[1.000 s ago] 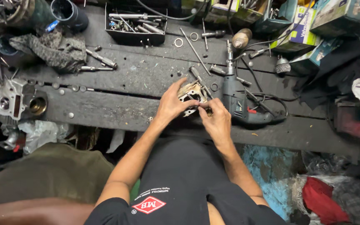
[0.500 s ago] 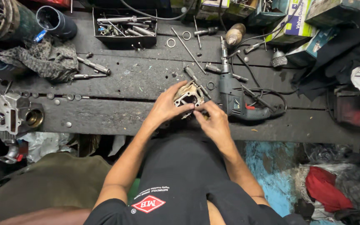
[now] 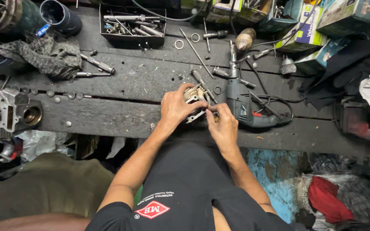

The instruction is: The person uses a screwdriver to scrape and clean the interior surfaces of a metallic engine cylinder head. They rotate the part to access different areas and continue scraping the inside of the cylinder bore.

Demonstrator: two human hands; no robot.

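Metal, pale and oily, fills the person's grip: a small engine part (image 3: pixel 195 100) sits at the near edge of the dark wooden workbench (image 3: pixel 120 113), roughly at its middle. The left hand (image 3: pixel 175 109) wraps around the part from the left, fingers curled over its top, clasping it. The right hand (image 3: pixel 223 126) comes in from the right with fingertips pinched together against the part's near right side; whatever small piece they nip is too tiny to make out. Just right of the hands lies a grey power drill (image 3: pixel 243 100), its bit pointing far and its black cable looping off to the right. Farther back on the bench stands a black tray of sockets and bits (image 3: pixel 132 29), with loose rings and a thin rod beside it. A wire brush wheel (image 3: pixel 287 66) lies far right of the drill, near stacked cardboard boxes (image 3: pixel 309 30). On the far left, a crumpled grey rag (image 3: pixel 41 53) lies near a dark cylinder (image 3: pixel 61 16), and a silver cylinder head (image 3: pixel 9 112) rests at the left end of the bench. Down at the near right, a red cloth (image 3: pixel 326 199) lies on the floor.
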